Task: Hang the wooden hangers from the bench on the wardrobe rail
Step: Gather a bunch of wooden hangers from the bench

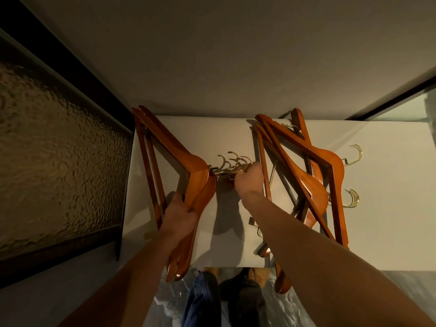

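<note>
A bundle of several wooden hangers [195, 175] is stacked together over the left part of the white bench [389, 197]. My left hand [181, 215] grips the bundle by its lower arms. My right hand [250, 180] is closed around the bundle's gold hooks [232, 162]. A loose pile of several more wooden hangers [313, 175] lies crossed on the bench to the right, hooks pointing right. The wardrobe rail is not in view.
A dark-framed panel of textured glass [54, 149] stands close on the left. A wall rises behind the bench. Below the bench's front edge I see my legs and shoes [250, 277] on a marbled floor. A dark frame edge [389, 100] runs at upper right.
</note>
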A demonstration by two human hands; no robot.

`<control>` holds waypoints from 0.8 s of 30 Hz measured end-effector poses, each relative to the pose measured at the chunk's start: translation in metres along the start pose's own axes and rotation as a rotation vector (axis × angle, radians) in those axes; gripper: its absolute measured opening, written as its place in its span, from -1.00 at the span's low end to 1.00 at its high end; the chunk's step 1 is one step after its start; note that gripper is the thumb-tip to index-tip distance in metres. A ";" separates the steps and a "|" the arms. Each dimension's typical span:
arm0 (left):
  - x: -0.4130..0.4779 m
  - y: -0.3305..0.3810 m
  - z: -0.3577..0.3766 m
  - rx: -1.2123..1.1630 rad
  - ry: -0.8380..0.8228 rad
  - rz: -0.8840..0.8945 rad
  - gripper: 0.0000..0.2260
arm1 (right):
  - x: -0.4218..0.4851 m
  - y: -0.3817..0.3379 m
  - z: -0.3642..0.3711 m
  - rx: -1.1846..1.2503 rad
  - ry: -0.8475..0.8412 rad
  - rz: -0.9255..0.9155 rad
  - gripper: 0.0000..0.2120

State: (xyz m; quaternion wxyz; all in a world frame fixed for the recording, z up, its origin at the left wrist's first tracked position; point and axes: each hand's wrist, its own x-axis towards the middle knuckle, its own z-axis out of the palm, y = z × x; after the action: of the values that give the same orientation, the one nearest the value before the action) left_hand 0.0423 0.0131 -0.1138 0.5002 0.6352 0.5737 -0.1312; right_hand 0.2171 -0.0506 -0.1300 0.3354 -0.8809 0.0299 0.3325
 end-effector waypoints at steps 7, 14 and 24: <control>-0.012 -0.005 -0.010 -0.021 -0.155 0.007 -0.51 | -0.011 0.009 -0.022 0.739 -0.379 0.184 -0.86; -0.014 -0.003 -0.013 -0.196 -0.262 -0.059 -0.29 | -0.017 0.012 -0.035 0.845 -0.583 0.140 -0.79; -0.018 0.004 0.013 -0.379 -0.254 -0.184 -0.72 | -0.030 0.019 -0.058 0.652 -0.627 0.061 -0.77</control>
State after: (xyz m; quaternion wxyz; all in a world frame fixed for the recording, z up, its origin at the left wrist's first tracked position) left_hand 0.0456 -0.0076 -0.1043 0.6644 0.4534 0.5762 -0.1450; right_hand 0.2217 -0.1059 -0.0906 0.5781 -0.5847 0.0557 0.5664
